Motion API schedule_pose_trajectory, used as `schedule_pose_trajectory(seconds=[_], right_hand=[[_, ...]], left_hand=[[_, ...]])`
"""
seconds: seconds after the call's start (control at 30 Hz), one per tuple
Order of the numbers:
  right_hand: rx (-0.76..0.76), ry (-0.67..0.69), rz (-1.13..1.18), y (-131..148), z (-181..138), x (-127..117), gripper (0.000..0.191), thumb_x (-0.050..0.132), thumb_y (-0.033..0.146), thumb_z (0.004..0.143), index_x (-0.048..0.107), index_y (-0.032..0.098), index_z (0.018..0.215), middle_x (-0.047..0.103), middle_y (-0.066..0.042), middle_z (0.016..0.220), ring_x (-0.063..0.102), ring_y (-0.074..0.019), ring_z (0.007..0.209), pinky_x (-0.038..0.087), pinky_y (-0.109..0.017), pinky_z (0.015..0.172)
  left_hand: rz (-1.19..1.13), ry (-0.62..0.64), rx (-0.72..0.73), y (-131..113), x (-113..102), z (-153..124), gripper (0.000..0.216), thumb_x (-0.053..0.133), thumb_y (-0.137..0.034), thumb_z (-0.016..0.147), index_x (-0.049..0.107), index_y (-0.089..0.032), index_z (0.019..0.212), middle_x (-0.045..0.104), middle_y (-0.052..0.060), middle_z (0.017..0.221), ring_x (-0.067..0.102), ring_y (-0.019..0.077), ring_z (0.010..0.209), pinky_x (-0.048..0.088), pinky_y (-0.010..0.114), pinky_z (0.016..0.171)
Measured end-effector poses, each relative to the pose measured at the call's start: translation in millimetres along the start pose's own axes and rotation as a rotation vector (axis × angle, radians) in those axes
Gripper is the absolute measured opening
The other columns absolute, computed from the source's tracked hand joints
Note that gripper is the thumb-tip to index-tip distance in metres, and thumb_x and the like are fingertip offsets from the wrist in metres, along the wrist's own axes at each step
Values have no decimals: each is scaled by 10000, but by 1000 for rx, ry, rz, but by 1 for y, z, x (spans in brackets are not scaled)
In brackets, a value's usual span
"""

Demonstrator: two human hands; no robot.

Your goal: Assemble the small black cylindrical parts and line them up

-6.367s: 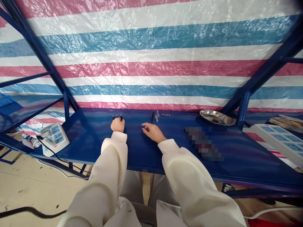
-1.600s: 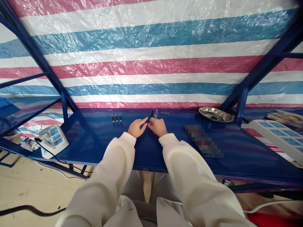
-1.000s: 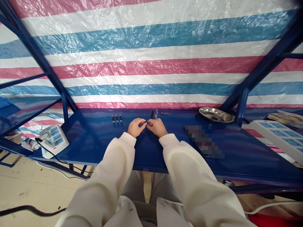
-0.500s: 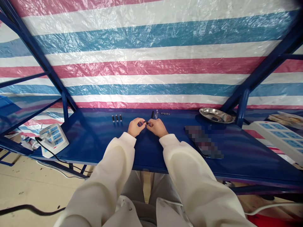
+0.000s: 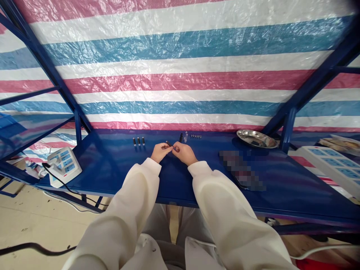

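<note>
My left hand [image 5: 161,152] and my right hand [image 5: 184,152] meet over the middle of the blue table [image 5: 174,180], their fingertips close together. Both are closed in a pinch on a small black tube [image 5: 168,143], whose upper end shows between the fingers; the rest of it is hidden. Left of my hands stand three short black tubes with light lower ends [image 5: 138,141] in a row. Just behind my right hand are a black tubular piece [image 5: 181,137] and clear plastic pieces [image 5: 186,136]. A row of several tiny shiny metal parts [image 5: 196,136] lies to their right.
A round steel dish [image 5: 256,138] rests at the back right, and a blurred-out dark flat object [image 5: 240,169] lies in front of it. White power strips [image 5: 66,167] flank the table, with a black cable at the left one. Blue frame posts [image 5: 287,127] rise on both sides before a striped sheet.
My fingers have shifted around the small black tube, which now tilts up and to the left and shows more of its length. My right hand has moved slightly left.
</note>
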State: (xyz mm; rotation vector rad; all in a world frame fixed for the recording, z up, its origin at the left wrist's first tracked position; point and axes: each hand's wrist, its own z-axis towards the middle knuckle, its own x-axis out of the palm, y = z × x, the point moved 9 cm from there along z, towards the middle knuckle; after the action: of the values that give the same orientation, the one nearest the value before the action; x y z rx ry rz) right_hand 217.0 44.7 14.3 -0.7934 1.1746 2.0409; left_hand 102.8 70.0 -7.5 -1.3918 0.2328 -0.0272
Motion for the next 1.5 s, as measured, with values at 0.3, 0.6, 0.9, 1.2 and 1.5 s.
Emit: schedule_pose_trajectory(seconds=[0.3,0.6,0.9,1.2,1.5], right_hand=[[-41,138,64,7,-3,12,273,544,215,785,609,179,1048,613,12,686,514,-105,580,368,-215,588],[-24,188,58,2,-4,21,295,543,227,801,647,170,1071,652,-12,739,562,-122,645,419,-239,644],[-39,172,70,0,-4,22,235,543,233,797,682,180,979,643,-8,685,561,-124,619,427,-243,629],[-33,188,49,0,-3,23,230,539,239,799,688,182,964,663,-22,723,578,-129,643,436,-246,642],[244,39,-164,-21,-5,-6,220,503,326,819,690,218,775,694,-41,760,618,-173,705,406,-254,605]], left_hand=[[214,-125,-43,-3,-18,-1,182,662,-299,666,669,-118,689,646,30,648,573,127,610,438,239,588],[884,-445,-301,-11,-95,-7,249,525,-335,803,710,-225,926,712,74,834,649,207,822,464,286,728],[1038,-445,-351,-3,-102,-3,244,528,-319,798,713,-216,920,702,104,932,645,244,915,484,309,764],[1016,-440,-373,-1,-103,-2,245,527,-337,790,712,-227,908,709,91,906,646,234,912,486,305,773],[996,-441,-359,-4,-100,-3,248,535,-312,791,709,-182,912,695,139,937,646,277,917,478,348,775]])
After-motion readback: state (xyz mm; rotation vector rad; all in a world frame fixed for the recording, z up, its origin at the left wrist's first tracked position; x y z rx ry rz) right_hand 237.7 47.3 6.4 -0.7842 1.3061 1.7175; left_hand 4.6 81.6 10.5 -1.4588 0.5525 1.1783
